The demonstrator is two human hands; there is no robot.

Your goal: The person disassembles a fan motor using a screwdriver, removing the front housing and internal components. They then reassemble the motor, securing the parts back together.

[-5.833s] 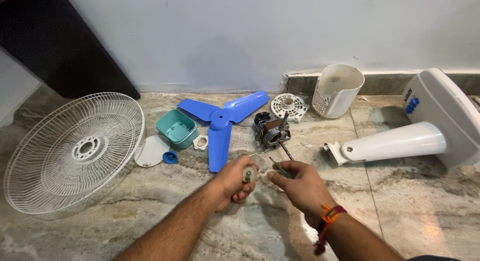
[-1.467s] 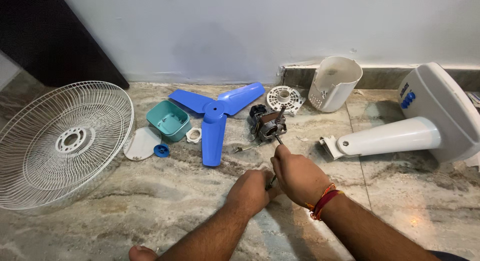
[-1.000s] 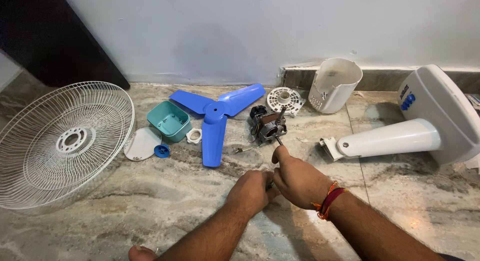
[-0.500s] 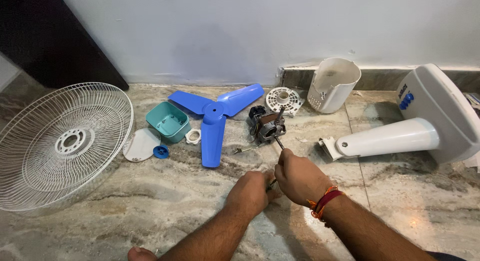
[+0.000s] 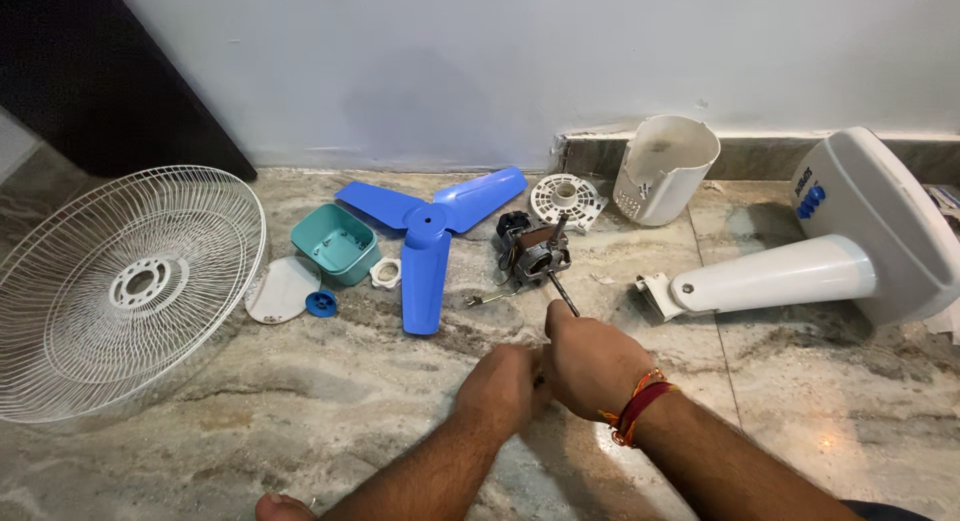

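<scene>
My right hand (image 5: 592,366) is closed around a screwdriver (image 5: 563,295) whose dark shaft sticks up out of the fist toward the fan motor (image 5: 530,251). Pressed against it, my left hand (image 5: 505,386) is curled around a small part that its fingers hide. Both hands hover low over the marble floor (image 5: 330,401), just in front of the motor. A blue three-blade fan blade (image 5: 430,236) lies left of the motor.
A white wire fan guard (image 5: 120,286) lies far left. A teal box (image 5: 335,243), white oval cover (image 5: 282,289), blue cap (image 5: 321,302) and white ring (image 5: 385,273) sit beside the blade. A round white grille piece (image 5: 565,199), white housing cup (image 5: 665,166) and fan stand (image 5: 830,256) lie right.
Several seconds ago my hands were slightly apart with a small pale part showing in the left. Now they press together, and over the last second they have barely shifted.
</scene>
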